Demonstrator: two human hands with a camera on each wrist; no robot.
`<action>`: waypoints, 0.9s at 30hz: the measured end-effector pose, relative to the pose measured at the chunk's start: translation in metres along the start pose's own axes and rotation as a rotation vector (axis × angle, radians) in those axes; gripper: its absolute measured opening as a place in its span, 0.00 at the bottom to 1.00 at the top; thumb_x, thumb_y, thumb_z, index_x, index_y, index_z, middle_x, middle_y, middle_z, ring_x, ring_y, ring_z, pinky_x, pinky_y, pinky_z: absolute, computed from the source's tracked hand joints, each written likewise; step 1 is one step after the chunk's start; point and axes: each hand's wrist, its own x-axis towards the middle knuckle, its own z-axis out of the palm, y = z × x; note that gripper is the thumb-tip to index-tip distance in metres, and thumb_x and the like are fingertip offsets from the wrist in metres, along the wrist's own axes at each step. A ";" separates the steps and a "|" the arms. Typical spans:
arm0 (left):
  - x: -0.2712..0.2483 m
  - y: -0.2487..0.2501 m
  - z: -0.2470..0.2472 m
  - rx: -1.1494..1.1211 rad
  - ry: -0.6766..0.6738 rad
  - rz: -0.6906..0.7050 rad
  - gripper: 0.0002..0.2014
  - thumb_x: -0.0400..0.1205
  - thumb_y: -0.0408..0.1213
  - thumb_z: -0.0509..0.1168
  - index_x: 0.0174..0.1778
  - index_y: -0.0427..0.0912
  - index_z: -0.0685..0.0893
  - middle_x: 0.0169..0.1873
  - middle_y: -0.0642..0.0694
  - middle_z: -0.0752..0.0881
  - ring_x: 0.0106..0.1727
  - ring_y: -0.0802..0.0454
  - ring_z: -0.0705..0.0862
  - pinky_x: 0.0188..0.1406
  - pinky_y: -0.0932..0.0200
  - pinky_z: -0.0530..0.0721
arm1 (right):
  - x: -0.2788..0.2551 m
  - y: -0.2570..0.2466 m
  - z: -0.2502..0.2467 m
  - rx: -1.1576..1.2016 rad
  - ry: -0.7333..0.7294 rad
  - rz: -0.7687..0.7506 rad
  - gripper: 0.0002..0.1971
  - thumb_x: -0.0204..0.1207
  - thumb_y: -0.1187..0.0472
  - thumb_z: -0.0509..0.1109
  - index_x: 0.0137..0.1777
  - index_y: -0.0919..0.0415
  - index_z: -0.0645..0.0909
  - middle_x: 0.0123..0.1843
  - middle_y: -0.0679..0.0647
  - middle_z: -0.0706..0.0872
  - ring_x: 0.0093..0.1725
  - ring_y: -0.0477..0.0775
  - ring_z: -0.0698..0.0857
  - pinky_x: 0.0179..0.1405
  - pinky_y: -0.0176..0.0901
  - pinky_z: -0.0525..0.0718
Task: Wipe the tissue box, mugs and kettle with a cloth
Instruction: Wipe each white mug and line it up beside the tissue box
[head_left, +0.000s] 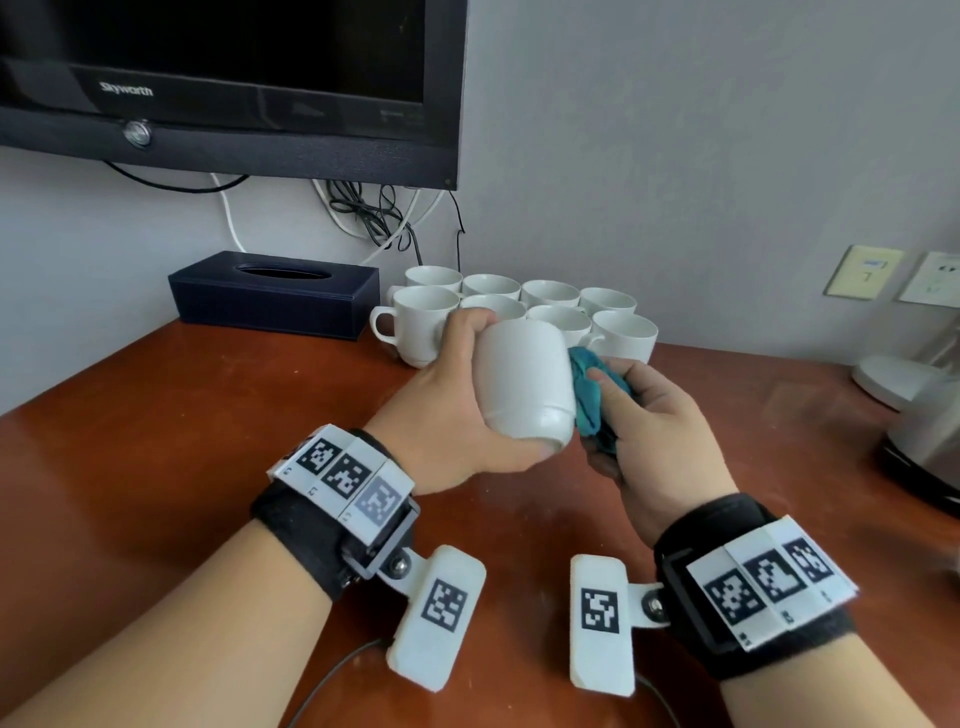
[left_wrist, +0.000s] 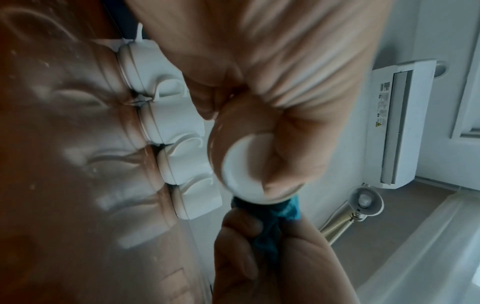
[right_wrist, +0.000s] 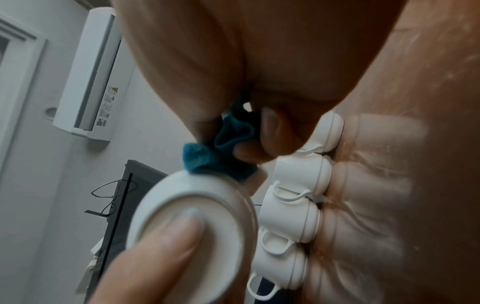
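My left hand (head_left: 467, 395) grips a white mug (head_left: 524, 384) tipped on its side above the table, thumb on its base (right_wrist: 189, 224). My right hand (head_left: 649, 421) holds a bunched teal cloth (head_left: 592, 400) pressed against the mug's right side; the cloth (right_wrist: 221, 156) touches the mug wall near the base (left_wrist: 244, 176). Several other white mugs (head_left: 519, 312) stand in two rows at the back of the table. A dark blue tissue box (head_left: 275, 293) sits to their left. The kettle (head_left: 930, 436) stands at the right edge, partly cut off.
The brown wooden table (head_left: 182, 415) runs to the wall. A black television (head_left: 234, 83) hangs above, with cables (head_left: 374, 218) dangling behind the mugs. Wall sockets (head_left: 898, 273) are at the right. A white round object (head_left: 893, 379) lies behind the kettle.
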 end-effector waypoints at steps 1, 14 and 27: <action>0.001 -0.003 -0.001 -0.012 0.048 -0.011 0.53 0.63 0.56 0.87 0.76 0.62 0.58 0.66 0.55 0.74 0.60 0.55 0.82 0.49 0.57 0.83 | -0.001 0.000 0.001 -0.015 -0.031 0.001 0.08 0.90 0.64 0.65 0.57 0.62 0.87 0.33 0.57 0.81 0.25 0.49 0.74 0.20 0.38 0.69; 0.000 -0.003 -0.004 -0.342 -0.030 -0.077 0.54 0.56 0.62 0.82 0.77 0.65 0.61 0.66 0.56 0.79 0.64 0.54 0.84 0.65 0.48 0.87 | -0.003 -0.006 0.007 0.153 0.190 0.283 0.16 0.81 0.50 0.66 0.36 0.59 0.83 0.31 0.62 0.87 0.27 0.61 0.85 0.41 0.61 0.85; 0.002 -0.008 -0.008 -0.617 -0.269 -0.207 0.53 0.61 0.45 0.87 0.81 0.70 0.68 0.73 0.41 0.83 0.71 0.45 0.86 0.72 0.35 0.85 | -0.008 -0.010 0.004 0.231 0.075 0.208 0.09 0.83 0.58 0.74 0.50 0.65 0.83 0.30 0.59 0.80 0.24 0.55 0.78 0.21 0.41 0.74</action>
